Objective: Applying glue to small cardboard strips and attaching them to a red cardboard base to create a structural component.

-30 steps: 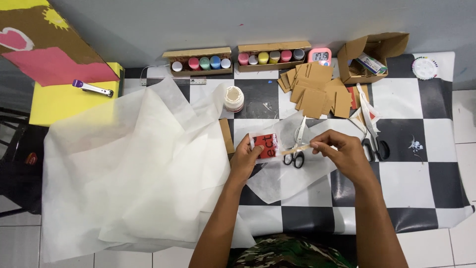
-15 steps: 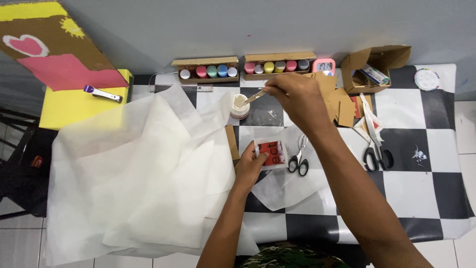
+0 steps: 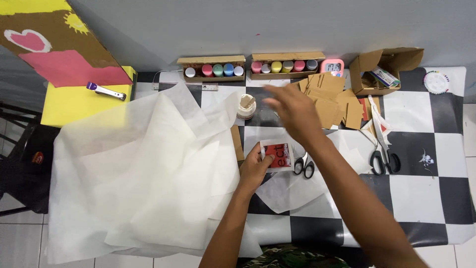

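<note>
My left hand [image 3: 254,166] presses on the left edge of a small white card with a red printed patch [image 3: 278,155], which lies on translucent paper on the checkered table [image 3: 426,193]. My right hand [image 3: 291,109] hovers blurred above the table, fingers spread and holding nothing, between a small white glue pot [image 3: 246,108] with a wooden stick in it and a pile of brown cardboard pieces [image 3: 333,99]. Small black-handled scissors [image 3: 303,165] lie just right of the card.
Large sheets of white tissue paper [image 3: 139,168] cover the table's left half. Two cardboard trays of paint bottles [image 3: 213,69] [image 3: 285,64], a pink timer [image 3: 331,66] and an open box [image 3: 384,72] line the back. Larger scissors [image 3: 382,149] lie at right.
My right hand went from the card to the glue pot, left the stick there, and now pulls back to the right, empty. The left hand stays on the card.
</note>
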